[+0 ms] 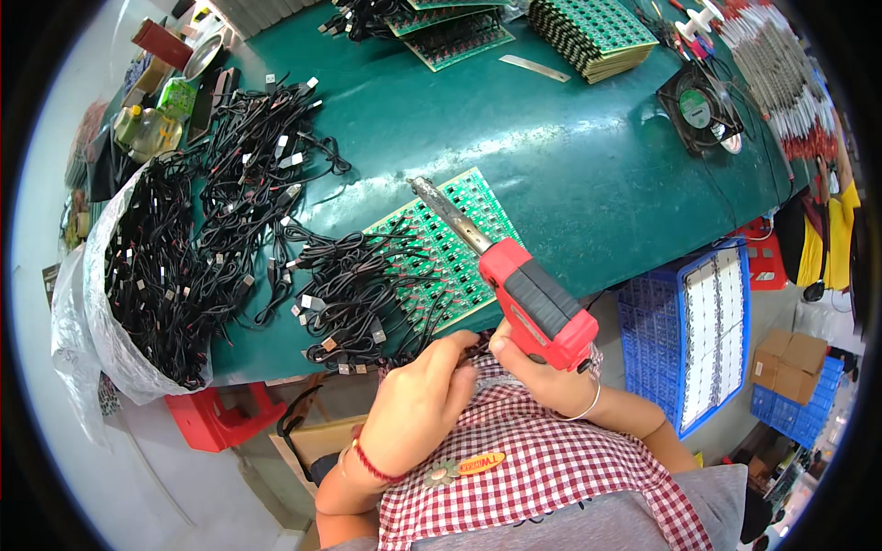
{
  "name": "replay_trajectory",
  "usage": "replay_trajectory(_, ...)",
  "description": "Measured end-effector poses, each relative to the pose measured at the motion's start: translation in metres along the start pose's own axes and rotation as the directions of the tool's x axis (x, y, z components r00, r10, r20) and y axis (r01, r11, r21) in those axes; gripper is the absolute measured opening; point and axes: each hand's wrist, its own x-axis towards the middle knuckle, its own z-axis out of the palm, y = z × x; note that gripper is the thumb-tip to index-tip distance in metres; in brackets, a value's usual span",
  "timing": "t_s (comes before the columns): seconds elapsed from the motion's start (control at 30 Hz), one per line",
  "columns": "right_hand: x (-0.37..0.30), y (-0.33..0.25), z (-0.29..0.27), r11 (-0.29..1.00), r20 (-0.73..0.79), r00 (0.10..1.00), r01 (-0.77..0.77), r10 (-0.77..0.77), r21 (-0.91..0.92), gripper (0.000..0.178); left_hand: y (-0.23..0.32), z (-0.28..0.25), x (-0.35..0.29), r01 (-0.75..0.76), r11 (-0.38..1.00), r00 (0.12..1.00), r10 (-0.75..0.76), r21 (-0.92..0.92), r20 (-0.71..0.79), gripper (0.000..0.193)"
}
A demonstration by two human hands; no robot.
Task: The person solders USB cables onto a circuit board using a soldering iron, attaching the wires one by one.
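Note:
My right hand [557,384] is closed round the handle of a red and black soldering gun [544,298]. Its dark metal tip points up and left, over a green circuit board panel [480,204] on the table. Black USB cables [342,280] cover the panel's left part, their thin ends lying among the rows of components. At the table's near edge, just below the panel, my left hand [418,399] has its fingers curled together. Whatever it pinches, if anything, is hidden.
A plastic bag of black cables [152,275] and a loose cable heap [248,165] lie at left. Stacked circuit boards [611,32], a metal ruler [535,68] and a small fan [698,108] sit farther back on the green table [588,184]. A blue crate [684,335] stands at right.

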Motion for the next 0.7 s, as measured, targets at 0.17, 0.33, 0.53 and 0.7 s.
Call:
replay_trajectory(0.17, -0.001, 0.009, 0.003, 0.993, -0.027, 0.998, 0.05, -0.053, -0.105, 0.041, -0.011, 0.026, 0.01, -0.076, 0.973, 0.99, 0.048, -0.217, -0.132, 0.016)
replay_trajectory(0.33, 0.002, 0.013, 0.002, 0.948, -0.099, 0.968, 0.199, -0.229, -0.25, 0.042, -0.011, 0.039, 0.014, -0.105, 0.994, 0.961, 0.094, -0.031, -0.26, 0.013)
replay_trajectory(0.53, 0.009, -0.002, -0.004, 0.974, -0.051, 0.996, -0.059, 0.072, 0.22, 0.007, -0.013, 0.033, 0.016, -0.08, 0.993, 0.952, 0.049, -0.091, -0.302, 0.009)
replay_trajectory(0.7, 0.008, -0.004, -0.003, 0.969, -0.005, 0.992, -0.121, 0.125, 0.214, 0.008, -0.01, 0.036, 0.017, -0.102, 0.986, 0.945, 0.055, -0.13, -0.324, 0.01)
